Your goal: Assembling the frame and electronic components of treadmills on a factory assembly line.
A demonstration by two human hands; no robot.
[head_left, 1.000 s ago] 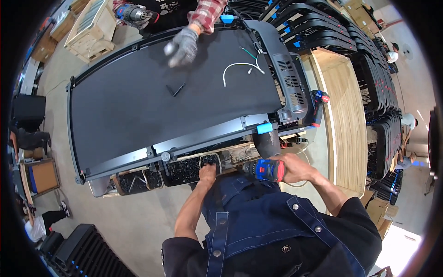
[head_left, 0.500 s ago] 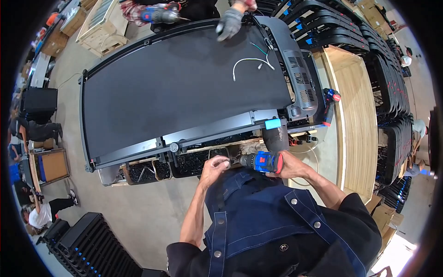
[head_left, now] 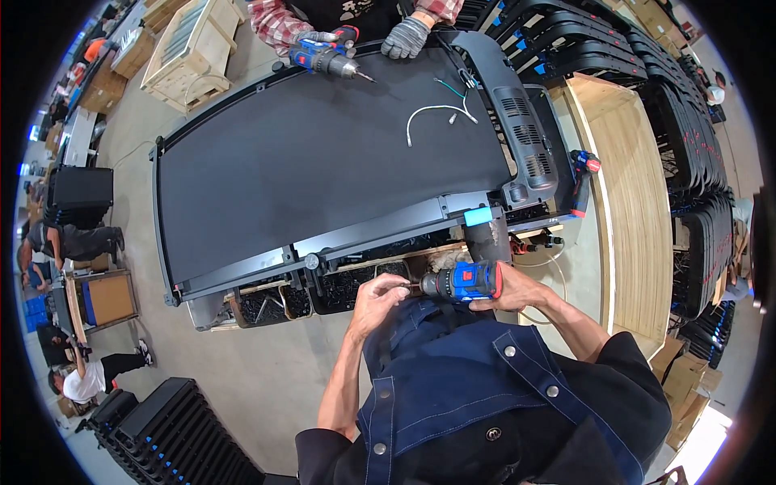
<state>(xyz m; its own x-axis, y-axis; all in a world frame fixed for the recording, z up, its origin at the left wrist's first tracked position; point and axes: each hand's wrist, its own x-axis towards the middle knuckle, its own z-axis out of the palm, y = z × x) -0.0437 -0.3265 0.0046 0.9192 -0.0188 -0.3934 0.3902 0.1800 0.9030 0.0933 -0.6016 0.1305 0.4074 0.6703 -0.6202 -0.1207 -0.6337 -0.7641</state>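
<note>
In front of my waist, my right hand (head_left: 519,291) grips a blue and black cordless drill (head_left: 470,281) with its chuck toward the left. My left hand (head_left: 376,305) is at the drill's tip, its thumb and fingers pinched together; what they hold, if anything, is too small to name. Just beyond my hands lies a treadmill deck (head_left: 323,162) with a black belt and metal side rails. A black motor cover (head_left: 524,133) sits at its right end, and a white cable (head_left: 426,111) lies loose on the belt near it.
Bins of small dark fasteners (head_left: 271,303) stand beneath the near rail. Across the deck, a person's gloved hand (head_left: 406,38) rests on the far edge; their other hand holds a second drill (head_left: 327,59). A wooden crate (head_left: 634,202) and another power tool (head_left: 582,182) are at right.
The person opposite has brought their drill over the far edge of the belt and set the gloved hand on the edge. My hands stay together at the drill's tip, with little movement.
</note>
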